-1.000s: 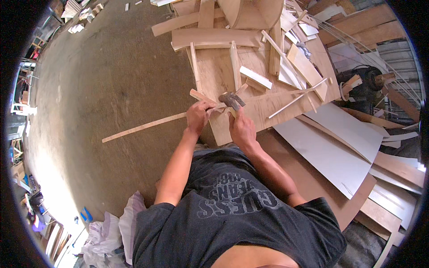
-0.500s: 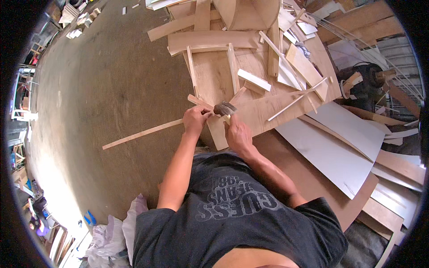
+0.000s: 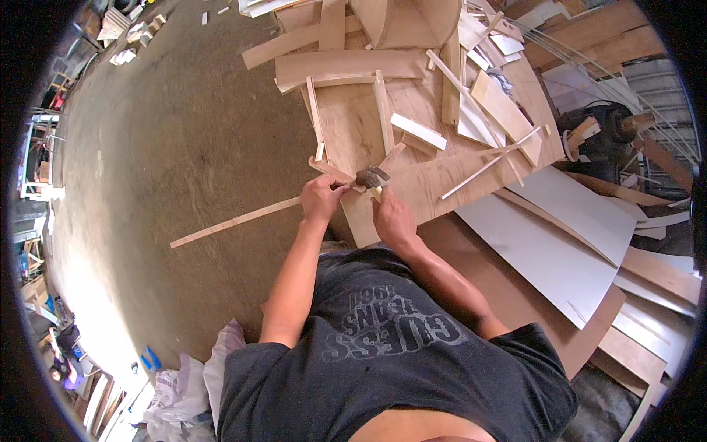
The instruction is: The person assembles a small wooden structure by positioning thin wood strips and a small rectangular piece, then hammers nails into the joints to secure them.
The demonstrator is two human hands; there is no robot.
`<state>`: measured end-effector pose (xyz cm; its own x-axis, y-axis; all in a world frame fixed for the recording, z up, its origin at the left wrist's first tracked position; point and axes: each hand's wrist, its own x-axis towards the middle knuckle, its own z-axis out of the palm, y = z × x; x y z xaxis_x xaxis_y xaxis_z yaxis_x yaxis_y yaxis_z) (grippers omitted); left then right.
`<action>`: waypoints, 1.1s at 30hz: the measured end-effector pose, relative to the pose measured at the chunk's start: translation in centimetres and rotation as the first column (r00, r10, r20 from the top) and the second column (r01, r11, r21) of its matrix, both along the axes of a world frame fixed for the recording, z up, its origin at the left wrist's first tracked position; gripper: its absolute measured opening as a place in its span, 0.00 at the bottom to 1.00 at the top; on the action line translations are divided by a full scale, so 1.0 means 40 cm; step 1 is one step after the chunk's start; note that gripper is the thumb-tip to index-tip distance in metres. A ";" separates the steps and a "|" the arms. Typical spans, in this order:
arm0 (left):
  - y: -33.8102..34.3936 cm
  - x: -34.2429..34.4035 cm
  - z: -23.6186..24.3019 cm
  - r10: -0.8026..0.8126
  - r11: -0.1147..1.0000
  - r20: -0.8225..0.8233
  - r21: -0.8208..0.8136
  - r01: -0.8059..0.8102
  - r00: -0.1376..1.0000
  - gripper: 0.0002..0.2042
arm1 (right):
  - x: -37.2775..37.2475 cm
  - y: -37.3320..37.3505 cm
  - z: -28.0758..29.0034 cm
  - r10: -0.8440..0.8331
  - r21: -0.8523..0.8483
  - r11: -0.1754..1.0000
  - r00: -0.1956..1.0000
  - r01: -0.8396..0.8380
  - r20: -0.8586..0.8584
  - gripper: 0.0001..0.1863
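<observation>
My right hand (image 3: 394,219) grips a hammer (image 3: 372,178), its dark metal head held at the near left corner of a plywood bench top (image 3: 357,221). My left hand (image 3: 321,197) is closed on a thin wooden strip (image 3: 236,221) that reaches out leftward over the floor; its fingertips are pinched just left of the hammer head, and anything small between them is too small to make out. Short wood pieces (image 3: 325,168) cross beneath the hammer and fingers. A white-faced block (image 3: 418,129) lies on the bench just beyond.
Plywood offcuts (image 3: 353,66) and a curved panel (image 3: 412,22) are heaped toward the back of the bench. White sheets (image 3: 537,250) lean at the lower right, near dark machinery (image 3: 598,125). Concrete floor (image 3: 169,132) spreads leftward. Pale sacks (image 3: 177,390) sit at the lower left.
Since a second ago both hands and the hammer head have shifted slightly down and left in view, and the hammer head now sits closer to my left fingertips. Both grips look unchanged.
</observation>
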<state>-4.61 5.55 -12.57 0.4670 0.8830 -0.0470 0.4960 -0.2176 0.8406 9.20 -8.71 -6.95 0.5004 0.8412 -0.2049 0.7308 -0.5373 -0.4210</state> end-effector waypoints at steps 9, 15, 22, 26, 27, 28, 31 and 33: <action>0.010 0.007 0.022 -0.015 1.000 -0.088 0.012 0.017 0.996 0.10 | 0.012 0.015 0.015 0.018 0.053 0.998 0.999 -0.016 -0.038 0.14; 0.001 0.010 0.007 -0.010 0.999 -0.056 -0.048 0.007 0.998 0.10 | -0.002 -0.002 0.001 0.012 0.088 0.996 1.000 -0.010 -0.023 0.13; -0.003 0.004 -0.002 -0.037 0.997 -0.076 0.068 0.042 0.996 0.10 | 0.016 -0.028 0.069 -0.084 0.025 0.996 0.995 0.085 -0.062 0.17; 0.000 0.018 0.026 -0.040 0.997 -0.019 0.061 0.041 0.999 0.10 | 0.039 -0.037 0.066 -0.191 0.038 0.980 0.979 0.194 -0.071 0.18; -0.004 0.016 0.032 -0.042 0.998 -0.060 0.041 0.044 0.997 0.10 | 0.037 -0.045 0.061 -0.191 0.069 0.978 0.979 0.196 -0.068 0.18; -0.006 0.015 0.038 -0.044 0.999 -0.101 0.022 0.047 0.994 0.10 | 0.035 -0.051 0.054 -0.191 0.099 0.975 0.979 0.197 -0.065 0.17; -0.002 0.018 0.045 -0.059 0.996 -0.037 0.065 0.061 0.998 0.10 | 0.034 -0.038 0.023 -0.154 0.027 0.988 0.988 0.155 -0.015 0.16; -0.004 0.013 0.050 -0.062 0.997 -0.075 0.036 0.065 0.995 0.09 | 0.029 -0.030 0.037 -0.154 -0.007 0.988 0.988 0.153 -0.022 0.16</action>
<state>-4.07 5.37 -10.58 0.5187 0.8535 -0.0502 0.5404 -0.2818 0.7929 10.37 -9.89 -5.47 0.6187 0.7537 -0.2216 0.6301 -0.6446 -0.4330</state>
